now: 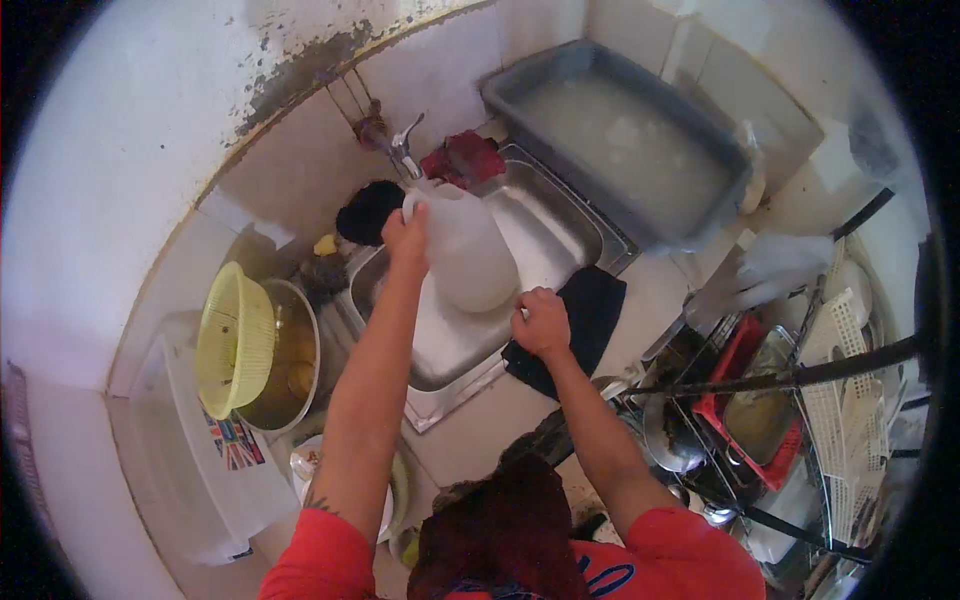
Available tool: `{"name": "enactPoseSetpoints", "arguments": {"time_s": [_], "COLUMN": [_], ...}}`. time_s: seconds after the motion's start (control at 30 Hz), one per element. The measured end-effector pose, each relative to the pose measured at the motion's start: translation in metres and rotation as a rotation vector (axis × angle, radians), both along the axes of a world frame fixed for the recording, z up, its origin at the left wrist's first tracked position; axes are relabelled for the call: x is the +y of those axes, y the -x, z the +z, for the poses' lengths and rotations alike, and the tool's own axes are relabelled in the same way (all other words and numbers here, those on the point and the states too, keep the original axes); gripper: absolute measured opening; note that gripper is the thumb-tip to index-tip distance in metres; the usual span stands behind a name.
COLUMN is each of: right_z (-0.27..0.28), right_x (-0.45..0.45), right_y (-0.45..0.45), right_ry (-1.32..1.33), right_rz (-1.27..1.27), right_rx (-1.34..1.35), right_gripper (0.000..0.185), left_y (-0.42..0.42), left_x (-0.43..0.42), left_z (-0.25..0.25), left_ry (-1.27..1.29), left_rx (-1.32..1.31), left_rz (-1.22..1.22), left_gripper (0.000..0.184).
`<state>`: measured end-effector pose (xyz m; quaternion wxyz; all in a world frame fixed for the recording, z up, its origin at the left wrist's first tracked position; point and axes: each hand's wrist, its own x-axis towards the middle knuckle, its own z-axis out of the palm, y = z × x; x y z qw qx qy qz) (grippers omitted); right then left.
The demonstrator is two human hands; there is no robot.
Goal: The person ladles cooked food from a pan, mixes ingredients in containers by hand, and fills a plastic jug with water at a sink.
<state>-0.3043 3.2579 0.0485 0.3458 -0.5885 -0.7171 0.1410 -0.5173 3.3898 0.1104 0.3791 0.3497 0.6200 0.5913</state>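
Note:
A translucent whitish plastic jug [470, 255] is tilted over the steel sink [450, 365], its mouth close below the tap [405, 150]. My left hand [405, 235] is closed around the jug near its mouth. By the jug's lower end, my right hand [541, 322] has its fingers curled in; a small pale bit shows at the fingertips, but I cannot make out what it is. Under and beside that hand, a black cloth [592, 310] lies over the sink's right edge. Behind the tap sits a red cloth-like item [465, 157], and a black item [370, 212] lies left of it.
A grey tub [620, 225] of cloudy water stands behind the sink on the right. At left, a yellow colander [232, 345] leans on a metal bowl [290, 370], beside a clear plastic bin [190, 430]. A dish rack [750, 400] with a red tray fills the right.

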Motion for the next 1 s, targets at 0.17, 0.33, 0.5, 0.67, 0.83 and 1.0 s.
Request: {"name": "enactPoseSetpoints", "arguments": {"time_s": [0.17,0.33,0.5,0.67,0.83,1.0], "right_z": [0.004,0.001,0.001,0.002,0.005,-0.011], "right_x": [0.002,-0.001,-0.002,-0.004,-0.002,0.093], "right_y": [0.000,-0.002,0.000,-0.003,-0.003,0.026], "right_ry": [0.011,-0.005,-0.064,-0.040,0.074,0.346], "right_rz": [0.011,0.022,0.024,0.014,0.006,-0.083], "right_rx": [0.013,0.012,0.044,0.037,0.078,0.245], "right_gripper": [0.009,0.009,0.009,0.011,0.014,0.020], "left_y": [-0.017,-0.017,-0.005,0.000,0.013,0.019], "left_x": [-0.006,-0.006,-0.011,-0.024,-0.044,-0.094], "left_z": [0.031,0.030,0.044,0.061,0.062,0.105], "left_ry": [0.064,-0.169,-0.082,-0.039,0.016,-0.064], "left_rx": [0.041,0.037,0.045,0.071,-0.015,-0.004], "left_rz": [-0.019,-0.124,-0.149,-0.170,-0.216,-0.171], "left_gripper": [0.019,0.020,0.014,0.011,0.011,0.011]}}
